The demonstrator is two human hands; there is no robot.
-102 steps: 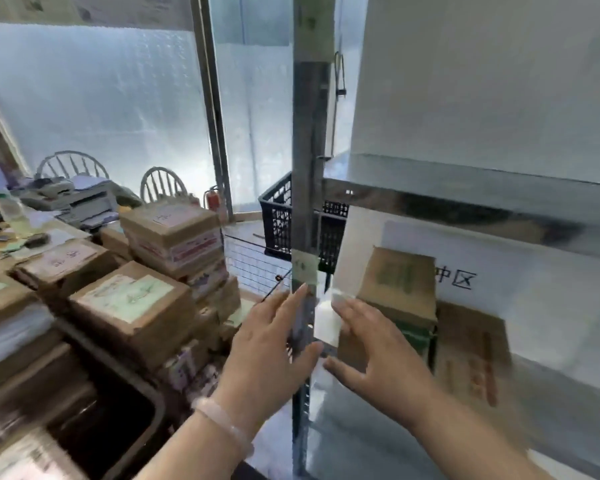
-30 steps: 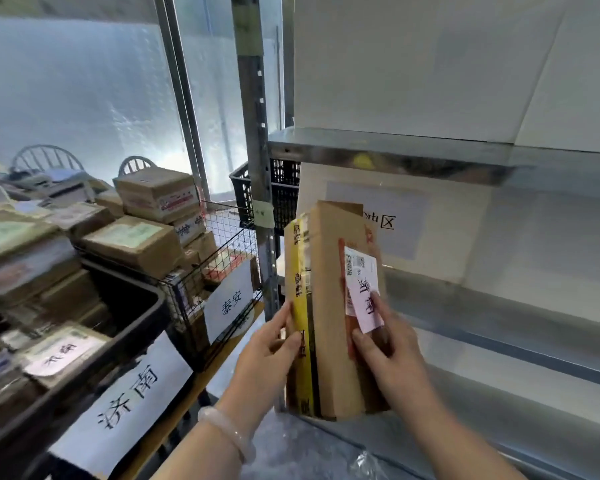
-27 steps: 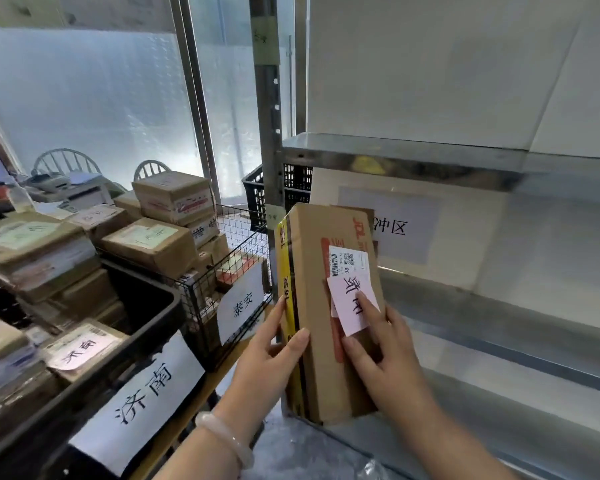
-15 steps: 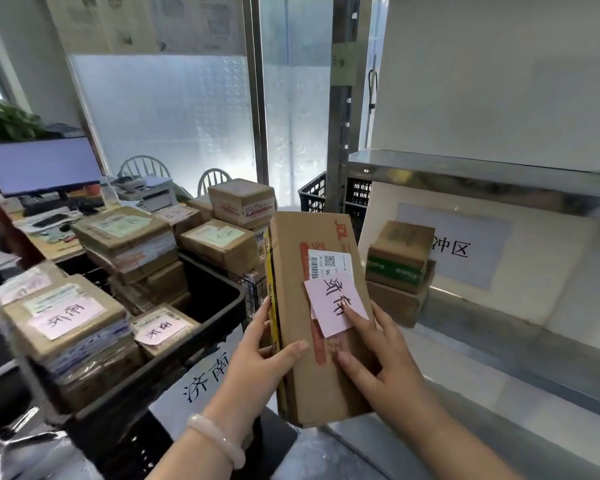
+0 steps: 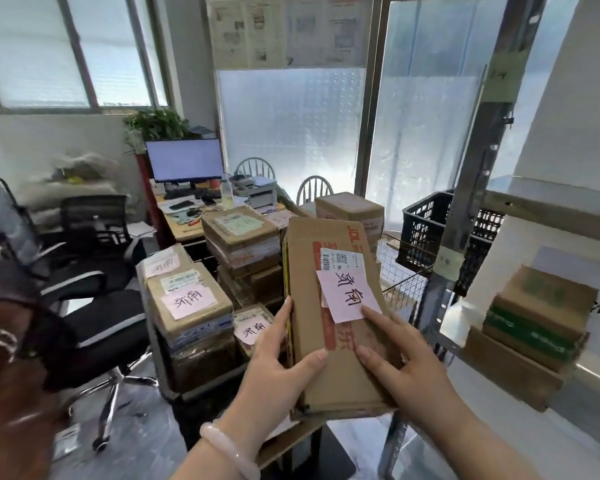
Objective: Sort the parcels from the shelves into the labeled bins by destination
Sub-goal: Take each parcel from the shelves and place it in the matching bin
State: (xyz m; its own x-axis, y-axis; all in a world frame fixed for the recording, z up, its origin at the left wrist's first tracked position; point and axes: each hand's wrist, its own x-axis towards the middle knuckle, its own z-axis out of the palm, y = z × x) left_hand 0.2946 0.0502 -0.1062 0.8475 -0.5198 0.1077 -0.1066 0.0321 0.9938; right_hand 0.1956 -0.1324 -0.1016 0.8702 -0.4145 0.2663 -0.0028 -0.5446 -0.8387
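Note:
I hold a flat brown cardboard parcel (image 5: 309,271) upright in front of me, with a pink handwritten note (image 5: 347,296) and a barcode label on its face. My left hand (image 5: 278,372) grips its left edge, thumb across the front. My right hand (image 5: 406,365) holds its lower right side, fingers spread on the face and touching the pink note. Left of the parcel stands a dark bin (image 5: 201,389) stacked with labelled boxes (image 5: 187,303). On the metal shelf (image 5: 548,209) at right lie two stacked boxes (image 5: 534,323).
A wire basket (image 5: 406,282) and a black crate (image 5: 426,230) sit behind the parcel by the shelf post (image 5: 465,216). More stacked boxes (image 5: 243,237) fill the middle. Black office chairs (image 5: 94,306), a desk and a monitor (image 5: 184,161) stand at left.
The parcel has come off the shelf and away to the left, both hands still on it. My view has swung left, bringing the office chairs and desk into sight.

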